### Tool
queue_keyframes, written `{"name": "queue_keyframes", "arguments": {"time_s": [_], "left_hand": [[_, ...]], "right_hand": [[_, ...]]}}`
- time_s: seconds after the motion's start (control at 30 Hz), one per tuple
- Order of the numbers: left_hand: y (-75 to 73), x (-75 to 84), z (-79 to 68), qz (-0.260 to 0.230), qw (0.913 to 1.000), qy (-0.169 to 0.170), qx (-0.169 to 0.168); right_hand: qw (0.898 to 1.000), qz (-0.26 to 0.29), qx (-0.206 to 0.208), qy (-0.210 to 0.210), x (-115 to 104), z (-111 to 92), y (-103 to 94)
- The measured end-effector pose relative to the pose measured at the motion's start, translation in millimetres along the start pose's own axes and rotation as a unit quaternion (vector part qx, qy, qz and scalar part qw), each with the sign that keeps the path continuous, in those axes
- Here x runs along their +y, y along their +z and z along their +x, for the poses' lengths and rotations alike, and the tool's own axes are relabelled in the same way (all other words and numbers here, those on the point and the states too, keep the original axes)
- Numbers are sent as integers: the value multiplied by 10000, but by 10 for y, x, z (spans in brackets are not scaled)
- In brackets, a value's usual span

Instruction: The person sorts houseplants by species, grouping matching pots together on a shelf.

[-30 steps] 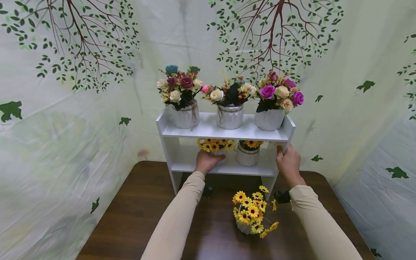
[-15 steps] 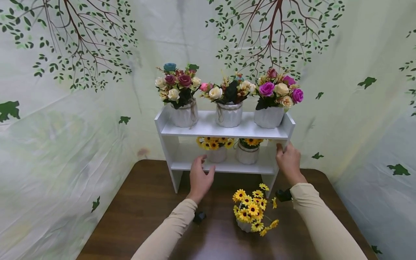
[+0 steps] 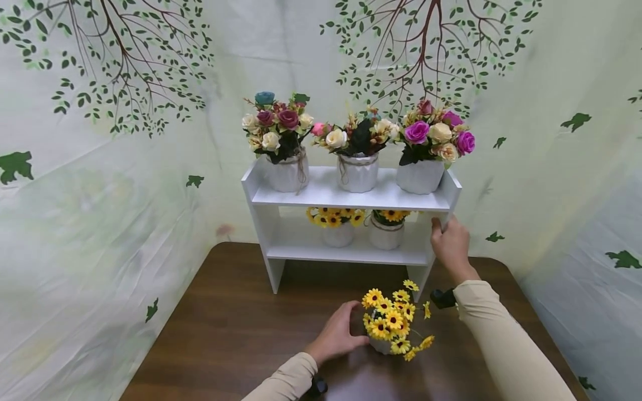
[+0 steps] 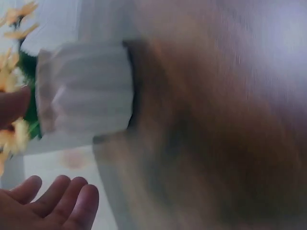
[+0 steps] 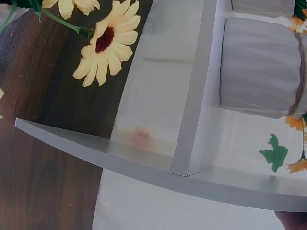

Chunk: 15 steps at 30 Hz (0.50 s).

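On the table, a white pot of yellow daisy-like flowers (image 3: 393,323) stands in front of a white two-tier shelf (image 3: 351,255). My left hand (image 3: 338,334) is at the left side of this pot, thumb and fingers spread apart. In the left wrist view the white pot (image 4: 88,91) lies between the thumb and the fingers (image 4: 72,201), with a gap on the fingers' side. With my right hand (image 3: 451,248) I grip the shelf's right side panel, fingers hidden behind it. The right wrist view shows that side panel (image 5: 144,177) and only a sliver of the hand.
Three white pots of mixed roses, including a middle pot (image 3: 358,174), line the top tier. The lower tier bears two pots of yellow flowers, the left pot (image 3: 338,236) and the right pot (image 3: 386,236). A leaf-printed cloth (image 3: 251,72) hangs behind the brown table (image 3: 225,312).
My left hand has let go of the left pot on the lower tier and come back and down to the pot on the table. The right hand stays on the side panel.
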State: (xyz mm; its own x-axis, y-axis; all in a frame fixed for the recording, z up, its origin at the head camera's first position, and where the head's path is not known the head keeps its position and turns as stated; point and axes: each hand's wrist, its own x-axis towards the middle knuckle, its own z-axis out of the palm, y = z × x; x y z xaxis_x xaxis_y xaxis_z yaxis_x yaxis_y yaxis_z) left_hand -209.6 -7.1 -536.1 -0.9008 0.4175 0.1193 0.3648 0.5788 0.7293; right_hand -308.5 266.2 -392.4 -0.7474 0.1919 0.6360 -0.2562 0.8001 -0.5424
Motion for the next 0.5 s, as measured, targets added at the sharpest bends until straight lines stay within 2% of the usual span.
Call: {"name": "queue_keyframes", "arguments": {"time_s": [0.13, 0.33, 0.5], "left_hand": [[184, 9, 10, -116, 9996, -206, -153], [421, -14, 51, -604, 9969, -501, -33], [567, -6, 67, -680, 9969, -347, 171]], "right_hand": [[9999, 67, 67, -44, -22, 6, 16], [10000, 52, 57, -23, -17, 1, 23], [10000, 13, 34, 16, -7, -13, 26]]}}
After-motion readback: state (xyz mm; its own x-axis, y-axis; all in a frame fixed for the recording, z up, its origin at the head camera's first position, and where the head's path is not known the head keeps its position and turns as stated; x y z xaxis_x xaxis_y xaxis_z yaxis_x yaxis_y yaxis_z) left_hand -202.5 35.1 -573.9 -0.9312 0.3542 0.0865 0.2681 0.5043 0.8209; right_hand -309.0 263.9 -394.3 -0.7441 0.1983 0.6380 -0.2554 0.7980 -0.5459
